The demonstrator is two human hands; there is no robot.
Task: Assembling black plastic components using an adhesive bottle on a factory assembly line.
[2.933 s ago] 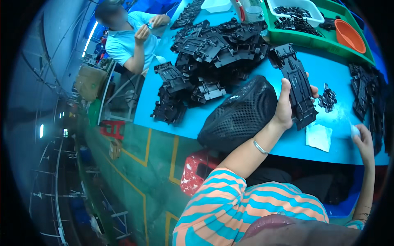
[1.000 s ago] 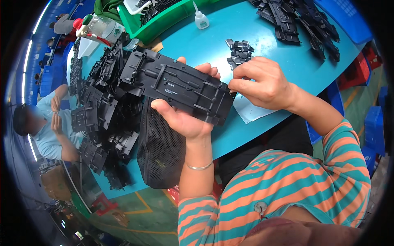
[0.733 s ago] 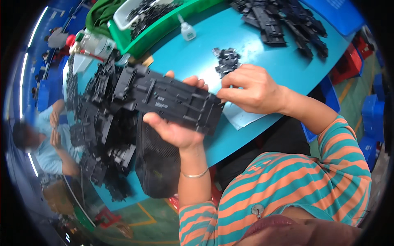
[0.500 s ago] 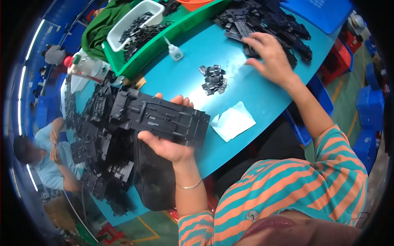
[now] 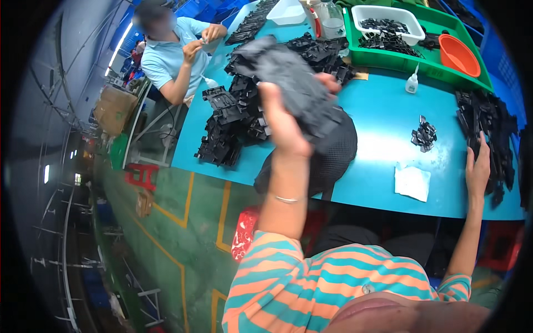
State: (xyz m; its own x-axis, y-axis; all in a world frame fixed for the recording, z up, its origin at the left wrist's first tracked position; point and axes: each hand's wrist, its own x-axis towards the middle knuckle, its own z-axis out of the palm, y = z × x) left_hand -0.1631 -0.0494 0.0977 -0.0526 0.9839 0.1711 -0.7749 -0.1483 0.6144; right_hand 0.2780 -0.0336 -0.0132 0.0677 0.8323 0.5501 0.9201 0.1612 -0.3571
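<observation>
A flat black plastic part (image 5: 297,83), moulded with ribs and blurred by motion, is held up in my left hand (image 5: 286,122), thumb on one side and fingertips on the other. Behind and to the left of it lies a heap of similar black plastic parts (image 5: 227,108). On the right, my right hand (image 5: 477,169) rests at the near edge of a second pile of black parts (image 5: 494,127), fingers stretched out and apart. Between the hands, a small cluster of black clips (image 5: 425,134) and a white paper sheet (image 5: 412,183) lie on the blue-green table (image 5: 372,191).
A black mesh bag (image 5: 336,158) sits under my left forearm at the table edge. Farther back stand a glue bottle (image 5: 412,83) and a green tray (image 5: 383,59) with a white bin (image 5: 419,34) and orange bowl (image 5: 459,55). A co-worker (image 5: 175,50) sits at far left.
The view has swung left. My left hand has carried the black part toward the left heap, raising and tilting it. My right hand stays by the right pile, now lower along its near edge.
</observation>
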